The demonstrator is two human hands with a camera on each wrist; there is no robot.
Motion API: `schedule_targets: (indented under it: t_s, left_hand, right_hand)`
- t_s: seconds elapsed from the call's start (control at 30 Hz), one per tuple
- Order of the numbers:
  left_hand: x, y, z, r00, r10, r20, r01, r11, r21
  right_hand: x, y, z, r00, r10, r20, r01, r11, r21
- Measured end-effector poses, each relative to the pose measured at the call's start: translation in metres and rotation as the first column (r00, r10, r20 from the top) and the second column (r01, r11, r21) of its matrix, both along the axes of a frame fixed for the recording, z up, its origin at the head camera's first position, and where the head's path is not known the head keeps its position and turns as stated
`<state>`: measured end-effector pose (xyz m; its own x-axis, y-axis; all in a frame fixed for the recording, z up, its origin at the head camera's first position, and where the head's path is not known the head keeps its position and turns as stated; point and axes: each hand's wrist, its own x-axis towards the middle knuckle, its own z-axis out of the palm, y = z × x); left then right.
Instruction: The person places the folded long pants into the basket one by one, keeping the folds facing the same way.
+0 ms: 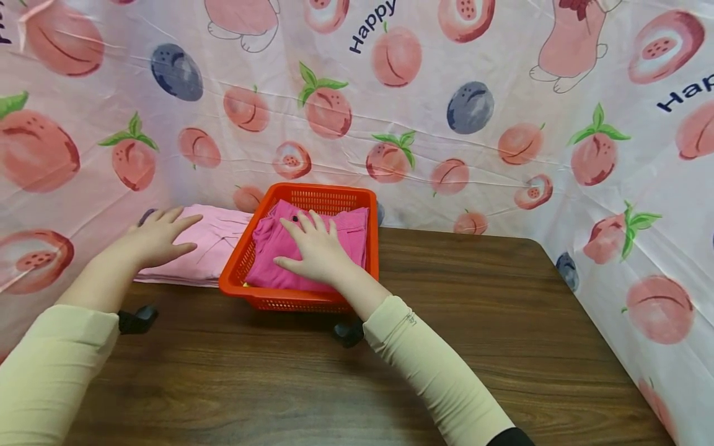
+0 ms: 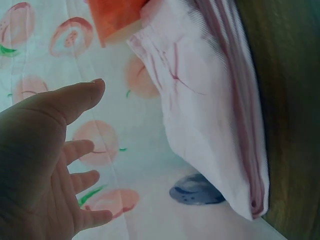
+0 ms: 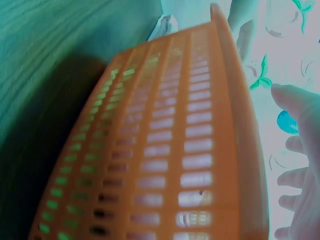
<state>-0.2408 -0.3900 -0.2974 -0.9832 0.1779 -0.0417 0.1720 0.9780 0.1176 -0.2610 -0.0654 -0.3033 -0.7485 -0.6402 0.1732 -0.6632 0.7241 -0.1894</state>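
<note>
An orange-red plastic basket (image 1: 301,300) with slotted walls stands toward the back of the table. Inside it lies a folded bright pink garment (image 1: 351,232) with a dark button, perhaps a pair of trousers. Over the basket hovers my right hand (image 1: 320,251), fingers spread, holding nothing. To the left of the basket lies a stack of folded light pink cloth (image 1: 214,241), its layered edge showing in the left wrist view. My left hand (image 1: 158,238) is spread above the left part of that stack, with nothing in its fingers.
The brown wooden table (image 1: 474,322) reaches forward and to the right of the basket. A white curtain (image 1: 424,111) printed with peaches and rabbits hangs behind and along both sides. Dark wrist camera mounts (image 1: 348,333) stick out beneath the wrists.
</note>
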Motion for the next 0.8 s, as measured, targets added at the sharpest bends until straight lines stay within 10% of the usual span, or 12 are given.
schedule_targets:
  t_s: [0.8]
  left_hand:
    - [0.021, -0.033, -0.024, 0.999, 0.037, 0.04, -0.036, 0.999, -0.027]
  right_hand:
    - [0.043, -0.071, -0.007, 0.992, 0.115, -0.046, -0.111, 0.99, 0.091]
